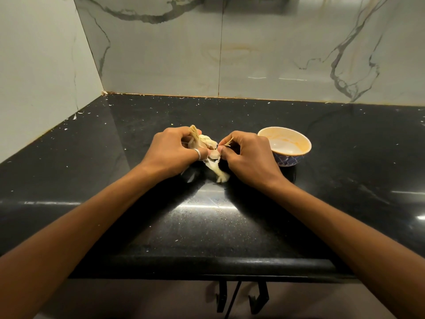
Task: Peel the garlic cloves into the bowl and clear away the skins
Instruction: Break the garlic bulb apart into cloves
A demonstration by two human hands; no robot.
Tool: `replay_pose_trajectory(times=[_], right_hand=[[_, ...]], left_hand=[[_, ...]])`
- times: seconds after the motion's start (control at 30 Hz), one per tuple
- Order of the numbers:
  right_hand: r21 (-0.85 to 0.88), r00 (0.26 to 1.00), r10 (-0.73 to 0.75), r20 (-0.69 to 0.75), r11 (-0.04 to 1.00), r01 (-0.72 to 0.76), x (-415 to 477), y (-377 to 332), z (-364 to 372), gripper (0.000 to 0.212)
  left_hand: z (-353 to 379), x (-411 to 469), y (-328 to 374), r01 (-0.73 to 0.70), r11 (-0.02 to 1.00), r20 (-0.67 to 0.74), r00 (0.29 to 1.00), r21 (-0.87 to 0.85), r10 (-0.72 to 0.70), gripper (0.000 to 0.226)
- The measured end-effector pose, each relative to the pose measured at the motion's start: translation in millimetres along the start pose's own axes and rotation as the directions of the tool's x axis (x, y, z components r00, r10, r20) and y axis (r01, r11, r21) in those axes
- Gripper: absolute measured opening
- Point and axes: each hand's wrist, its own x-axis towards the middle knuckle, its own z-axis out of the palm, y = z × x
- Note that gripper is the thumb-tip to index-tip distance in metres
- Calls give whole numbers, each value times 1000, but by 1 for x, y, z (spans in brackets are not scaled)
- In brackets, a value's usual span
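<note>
Just left of the bowl (290,159), our left hand (172,151) curls round the garlic (206,140) while our right hand (250,155) pinches a bit of its skin (229,142), so we think we are peeling now and must next tug that skin off gently.

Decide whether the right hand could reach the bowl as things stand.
Probably yes: the bowl stands just beside the right hand on the counter with nothing between them, though that hand now pinches garlic skin.

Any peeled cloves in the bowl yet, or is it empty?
Empty: the bowl stands upright and its inside shows only bare, orange-tinged glaze, no cloves. The left hand and right hand grip the garlic beside it.
</note>
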Motion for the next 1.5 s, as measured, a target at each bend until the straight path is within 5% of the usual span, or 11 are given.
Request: replay_pose_trajectory(times=[0.17, 0.7, 1.13, 1.5], right_hand=[[-25, 997, -19, -81, 1000, 17, -1, 0, 0, 10], [14, 987, -158, -33, 987, 158, -3, 1, 5, 13], [13, 996, -86, -18, 996, 87, -1, -1, 4, 22], [90, 1000, 27, 10, 996, -28, 1, -4, -2, 7]], left_hand=[[-1, 5, -6, 11, 993, 26, 1000, -114, -8, 33], [-2, 6, -12, -86, 973, 175, 977, -216, 125, 33], [-1, 5, -11, -106, 959, 224, 960, -263, 167, 29], [0, 6, -10, -52, 953, 196, 974, -299, 115, 25]])
